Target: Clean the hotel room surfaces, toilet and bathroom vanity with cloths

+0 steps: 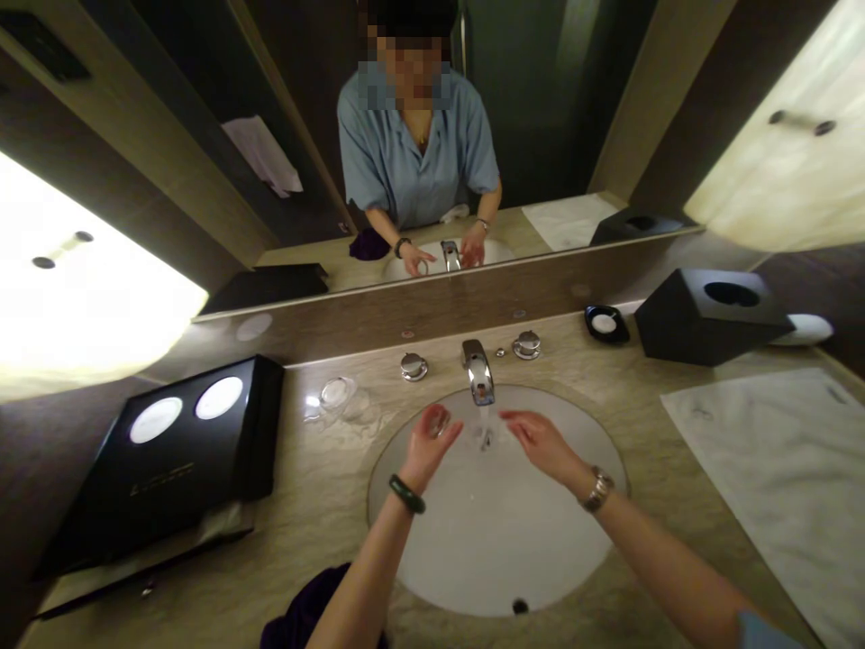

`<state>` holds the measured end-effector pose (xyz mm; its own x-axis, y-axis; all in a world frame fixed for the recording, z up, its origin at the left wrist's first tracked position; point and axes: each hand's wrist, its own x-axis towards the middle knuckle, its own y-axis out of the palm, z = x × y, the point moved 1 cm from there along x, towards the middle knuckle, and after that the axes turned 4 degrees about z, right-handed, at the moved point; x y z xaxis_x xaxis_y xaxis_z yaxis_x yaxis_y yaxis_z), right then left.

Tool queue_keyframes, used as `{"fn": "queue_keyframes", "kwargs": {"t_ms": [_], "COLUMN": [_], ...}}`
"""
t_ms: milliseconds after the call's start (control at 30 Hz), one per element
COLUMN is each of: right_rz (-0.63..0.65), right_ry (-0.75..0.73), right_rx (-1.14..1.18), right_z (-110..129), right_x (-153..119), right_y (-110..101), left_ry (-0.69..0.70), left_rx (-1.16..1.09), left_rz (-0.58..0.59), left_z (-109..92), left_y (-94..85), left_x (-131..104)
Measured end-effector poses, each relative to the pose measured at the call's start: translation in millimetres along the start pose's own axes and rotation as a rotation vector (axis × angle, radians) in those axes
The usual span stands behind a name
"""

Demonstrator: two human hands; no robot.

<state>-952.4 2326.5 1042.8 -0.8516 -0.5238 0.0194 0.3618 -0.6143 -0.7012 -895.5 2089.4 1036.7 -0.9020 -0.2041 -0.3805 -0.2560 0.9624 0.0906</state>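
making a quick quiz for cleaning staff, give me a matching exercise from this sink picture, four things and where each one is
Things:
1. faucet
2. black tray
3. tissue box
4. white towel

Places:
A. flat on the counter, right of the basin
B. at the back rim of the basin, water running
C. on the counter, far left
D. back right, near the soap dish

Pairs: 1-B, 2-C, 3-D, 4-A

Open room fills the round white basin (500,541); only the chrome spout (478,370) overhangs its back rim, twin knobs (413,366) flanking.
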Motion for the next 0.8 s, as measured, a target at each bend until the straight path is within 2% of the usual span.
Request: {"fn": "queue_keyframes", "kwargs": {"t_ms": [67, 133, 200, 267, 333, 400, 467, 533, 567, 633, 667, 733, 767, 800], "right_rz": [-0.19, -0.211, -0.149, -0.105, -0.071, -0.007, 0.022, -0.069, -0.146, -0.235, -0.215, -0.045, 0.055, 0.143], "right_ry": [-0.015, -0.013, -0.004, -0.009, -0.05, -0.098, -0.066, 0.007, 0.014, -0.077, -0.15, -0.224, -0.212, -0.165], "right_rx": [-0.352, -0.575, -0.666, -0.671, -0.627, -0.519, -0.335, -0.118, -0.022, 0.113, 0.152, 0.221, 0.253, 0.292], "right_z": [-23.4, -40.3, -48.5, -51.0, -52.3, -52.8, -47.0, -28.9, -14.6, 20.2, 37.8, 64.5, 71.8, 74.9], "right_x": [31.4, 74.5, 114.7, 134.7, 126.0, 94.2, 56.0, 30.0, 25.6, 36.6, 51.2, 93.1, 116.8, 139.8], "right_y": [-31.1, -53.5, -62.5, -60.8, -53.9, -45.7, -38.8, -34.7, -33.6, -31.8, -30.8, -28.4, -27.6, -27.3], "left_ry": [0.272, 0.444, 0.5, 0.502, 0.491, 0.477, 0.471, 0.466, 0.473, 0.533, 0.587, 0.704, 0.725, 0.715], "left_rx": [0.347, 0.61, 0.78, 0.893, 0.969, 1.013, 1.03, 1.065, 1.088, 1.109, 1.091, 1.0, 0.97, 0.963], "left_rz": [-0.133, -0.279, -0.407, -0.512, -0.587, -0.632, -0.653, -0.684, -0.71, -0.736, -0.701, -0.493, -0.335, -0.235], "left_z": [-7.6, -12.2, -13.2, -11.2, -6.8, -1.9, 0.6, -2.2, -5.8, -16.2, -21.8, -31.3, -34.8, -37.8], "left_y": [-42.3, -86.0, -123.8, -152.5, -173.1, -187.8, -196.7, -197.0, -192.6, -172.6, -157.3, -120.2, -100.7, -82.4], "left_x": [-8.7, -19.7, -29.9, -35.8, -35.3, -29.7, -24.3, -24.4, -26.7, -30.9, -29.8, -14.5, 0.3, 18.8]}}
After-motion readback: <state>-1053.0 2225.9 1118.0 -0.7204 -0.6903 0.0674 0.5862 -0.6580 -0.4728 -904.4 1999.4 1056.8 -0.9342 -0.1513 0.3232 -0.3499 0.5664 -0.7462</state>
